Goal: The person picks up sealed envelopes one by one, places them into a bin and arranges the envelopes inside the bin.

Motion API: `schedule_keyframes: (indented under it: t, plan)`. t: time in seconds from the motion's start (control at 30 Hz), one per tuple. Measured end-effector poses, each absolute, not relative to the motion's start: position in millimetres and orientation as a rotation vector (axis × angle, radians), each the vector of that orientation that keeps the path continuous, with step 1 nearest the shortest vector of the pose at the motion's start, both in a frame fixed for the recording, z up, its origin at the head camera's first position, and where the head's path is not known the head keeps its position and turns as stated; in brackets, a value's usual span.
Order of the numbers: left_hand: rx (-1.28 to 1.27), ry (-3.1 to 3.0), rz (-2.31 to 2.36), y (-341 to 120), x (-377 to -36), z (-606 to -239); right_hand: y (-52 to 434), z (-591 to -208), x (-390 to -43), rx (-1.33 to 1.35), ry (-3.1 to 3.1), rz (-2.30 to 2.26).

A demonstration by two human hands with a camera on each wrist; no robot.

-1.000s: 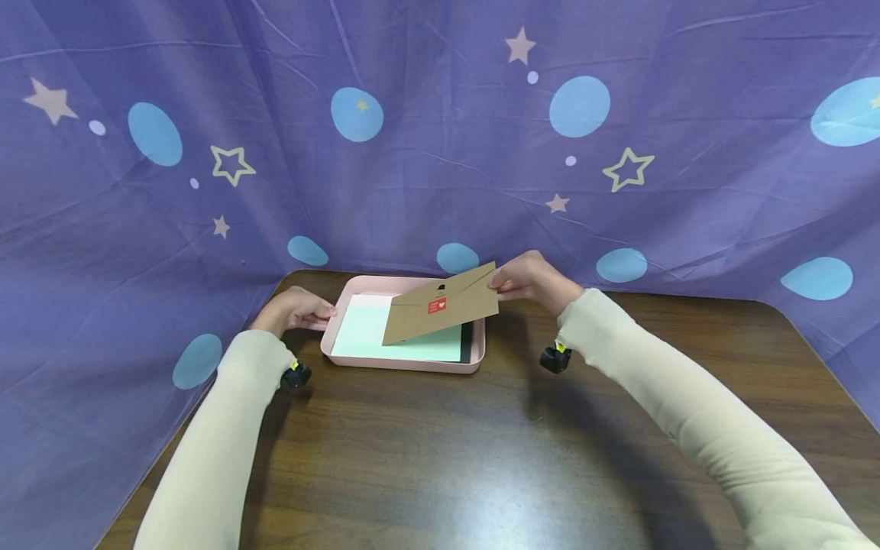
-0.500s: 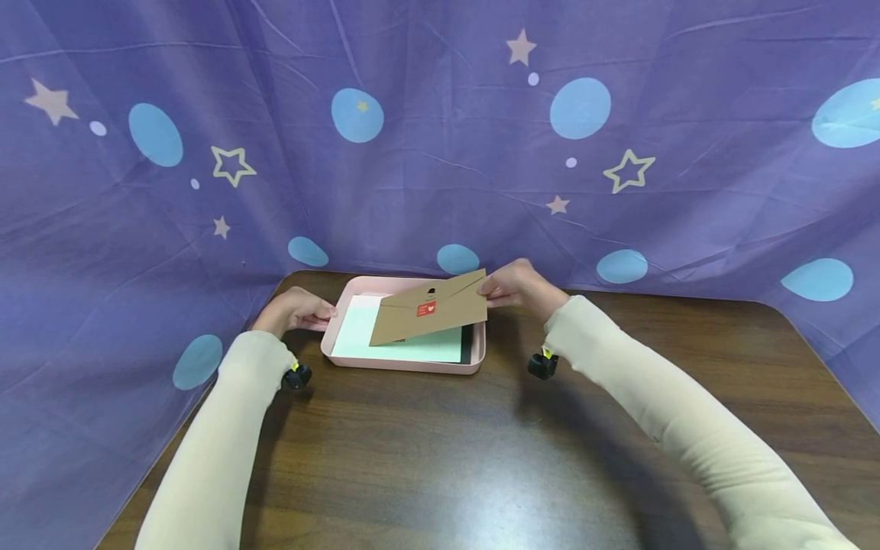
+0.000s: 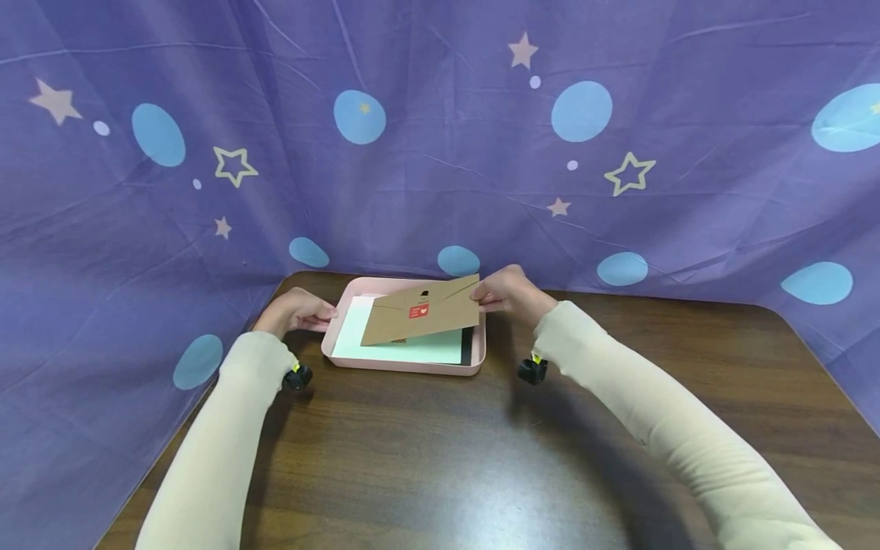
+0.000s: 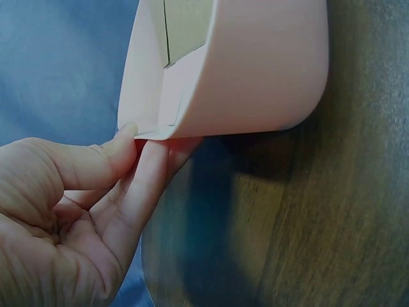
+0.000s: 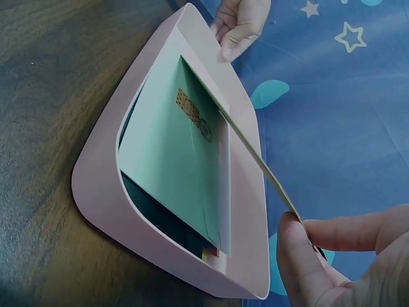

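Note:
A brown envelope [image 3: 433,321] with a red sticker [image 3: 418,311] hangs tilted over a pink tray [image 3: 406,365]. My right hand [image 3: 484,296] pinches the envelope's right corner between thumb and fingers. In the right wrist view the envelope [image 5: 255,160] shows edge-on above the tray [image 5: 102,198], pinched by my right hand [image 5: 307,240]. A mint green sheet [image 5: 172,160] with a patterned strip lies in the tray over something dark. My left hand [image 3: 328,312] pinches the tray's left rim; the left wrist view shows my left hand [image 4: 140,139] with thumb on top and fingers beneath the tray [image 4: 255,77].
The tray stands at the back of a dark wooden table [image 3: 447,458], close to a purple cloth [image 3: 440,153] with stars and blue dots that hangs behind and at both sides. A white sheet [image 3: 364,302] peeks out under the green one.
My right hand has carried the brown envelope leftward and lower, so more of it is over the tray. The left hand has stayed on the tray's rim.

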State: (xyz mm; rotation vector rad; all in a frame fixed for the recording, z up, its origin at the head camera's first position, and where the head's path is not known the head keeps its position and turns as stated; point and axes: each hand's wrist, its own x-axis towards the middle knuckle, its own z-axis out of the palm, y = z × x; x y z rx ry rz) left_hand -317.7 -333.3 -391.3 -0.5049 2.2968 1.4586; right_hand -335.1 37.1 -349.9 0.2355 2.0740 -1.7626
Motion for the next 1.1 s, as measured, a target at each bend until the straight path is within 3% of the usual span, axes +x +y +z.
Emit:
schedule_keyframes:
  t: [1.1]
  plan:
    - [-0.5, 2.294, 1.464, -332.5, -316.5, -391.5, 8.9, -358.8, -329.7, 0.297, 2.06, -1.79]
